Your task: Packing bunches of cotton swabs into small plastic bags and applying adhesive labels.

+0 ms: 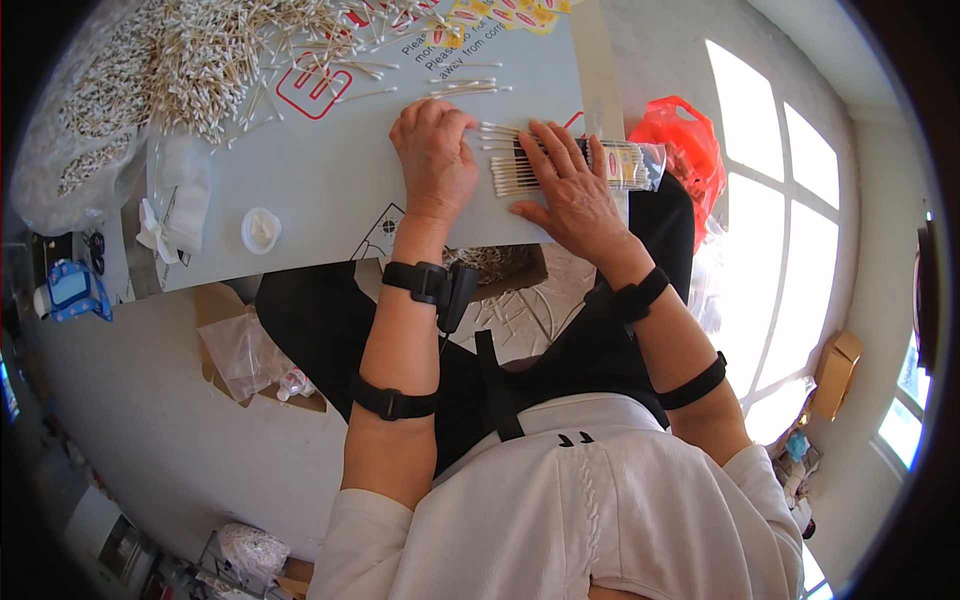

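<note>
My right hand lies palm down, fingers stretched out, across a row of white-tipped cotton swabs. The swabs lie side by side, their tips poking out to the left of the hand. Under and beyond its fingers is a clear plastic packet with a yellow and red label, also with swabs showing. Just left of the row, my left hand rests with its fingers curled in; whatever the fingertips hold, if anything, is hidden. A few loose swabs lie on the grey tabletop above the left hand.
A large heap of cotton swabs spills from a clear bag at the far left. Small yellow labels lie at the far edge. A white round dish sits near the front edge. A red plastic bag is beyond the table's right edge.
</note>
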`<action>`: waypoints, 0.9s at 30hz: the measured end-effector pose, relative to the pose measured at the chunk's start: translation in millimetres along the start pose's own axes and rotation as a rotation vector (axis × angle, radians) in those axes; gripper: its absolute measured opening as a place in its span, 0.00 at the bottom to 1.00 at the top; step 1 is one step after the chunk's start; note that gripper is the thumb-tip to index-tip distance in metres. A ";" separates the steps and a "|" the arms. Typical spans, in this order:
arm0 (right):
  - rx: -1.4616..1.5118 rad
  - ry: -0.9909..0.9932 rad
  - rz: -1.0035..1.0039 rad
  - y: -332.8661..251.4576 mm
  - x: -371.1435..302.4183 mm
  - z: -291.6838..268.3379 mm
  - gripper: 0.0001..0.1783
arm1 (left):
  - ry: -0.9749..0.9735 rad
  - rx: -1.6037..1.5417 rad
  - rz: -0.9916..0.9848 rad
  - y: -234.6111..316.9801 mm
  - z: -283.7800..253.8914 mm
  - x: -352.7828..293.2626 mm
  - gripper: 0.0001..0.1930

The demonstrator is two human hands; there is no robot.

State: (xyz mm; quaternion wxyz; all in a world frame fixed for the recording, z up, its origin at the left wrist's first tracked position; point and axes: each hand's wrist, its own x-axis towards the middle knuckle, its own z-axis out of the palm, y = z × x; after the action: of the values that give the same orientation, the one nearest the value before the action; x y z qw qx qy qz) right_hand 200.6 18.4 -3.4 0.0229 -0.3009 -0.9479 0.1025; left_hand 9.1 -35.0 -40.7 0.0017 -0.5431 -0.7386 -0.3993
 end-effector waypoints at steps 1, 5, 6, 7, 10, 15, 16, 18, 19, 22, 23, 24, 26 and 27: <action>0.001 -0.004 0.000 0.2 0.0 0.0 0.46 | 0.004 -0.004 -0.009 0.5 0.3 -0.1 0.15; -0.002 -0.005 0.001 0.2 0.0 0.9 0.46 | -0.014 0.012 0.035 0.7 -0.4 0.6 0.16; -0.002 -0.006 0.003 0.2 0.0 0.7 0.46 | -0.019 0.014 0.042 1.2 -1.0 0.4 0.16; -0.001 -0.007 0.004 0.2 -0.1 0.8 0.46 | -0.023 0.015 0.049 1.8 -1.5 0.1 0.16; 0.003 0.003 0.003 0.9 -0.4 2.2 0.46 | -0.040 0.000 0.051 1.7 -2.8 -1.1 0.16; 0.001 0.003 0.002 1.2 -0.8 3.1 0.47 | -0.039 -0.016 0.052 1.6 -2.9 -3.3 0.15; 0.003 0.004 -0.001 1.3 -0.9 3.4 0.47 | -0.039 -0.023 0.052 1.4 -3.0 -3.6 0.14; 0.009 0.011 -0.001 2.6 -1.4 5.0 0.47 | -0.043 -0.035 0.053 2.4 -3.4 -3.9 0.14; 0.014 0.016 -0.002 3.1 -1.6 5.4 0.47 | -0.047 -0.045 0.053 2.9 -3.7 -4.3 0.13; 0.007 0.019 -0.005 2.2 -1.5 4.8 0.47 | -0.062 -0.045 0.063 3.7 -6.5 -4.7 0.13; 0.008 0.020 -0.006 1.7 -1.2 4.7 0.47 | -0.061 -0.044 0.063 3.0 -6.8 -5.7 0.13; 0.007 0.021 -0.010 1.2 -0.9 4.6 0.47 | -0.077 -0.051 0.046 2.4 -7.3 -6.9 0.15; 0.005 0.022 -0.010 1.5 -1.0 5.1 0.48 | -0.096 -0.061 0.030 5.8 -8.1 -9.4 0.18; 0.001 0.019 -0.007 2.3 -1.5 5.7 0.47 | -0.123 0.014 0.052 12.4 -8.4 -13.9 0.23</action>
State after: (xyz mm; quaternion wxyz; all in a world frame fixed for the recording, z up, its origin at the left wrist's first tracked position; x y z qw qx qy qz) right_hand 202.6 18.3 -9.5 0.0324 -0.2984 -0.9486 0.0999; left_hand 21.1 -50.0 -33.8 -0.0296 -0.5856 -0.7257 -0.3599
